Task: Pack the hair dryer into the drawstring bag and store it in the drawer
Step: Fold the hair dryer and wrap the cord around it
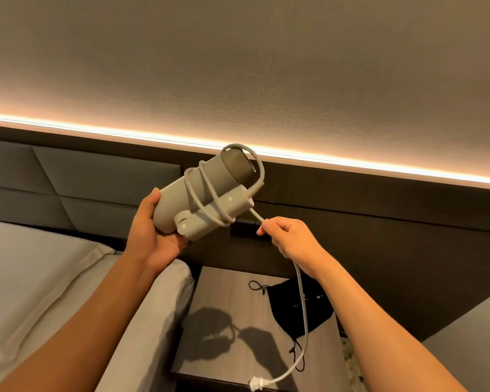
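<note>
A white folded hair dryer (pixel 176 202) is held up in the air by its rear end in my left hand (pixel 150 233). Its white cord (pixel 303 304) is looped a few times around the body and folded handle. My right hand (pixel 289 239) pinches the cord just right of the dryer; the rest hangs down to the plug (pixel 257 382) near the nightstand's front edge. A black drawstring bag (pixel 292 304) lies flat on the wooden nightstand (pixel 224 290) below, its strings trailing out. No drawer front shows.
A bed with white linen and a pillow (pixel 54 278) lies at the left, against a dark padded headboard (pixel 82 182). A lit strip runs along the wall above. A dark switch panel (pixel 244 229) sits on the wall behind the hands.
</note>
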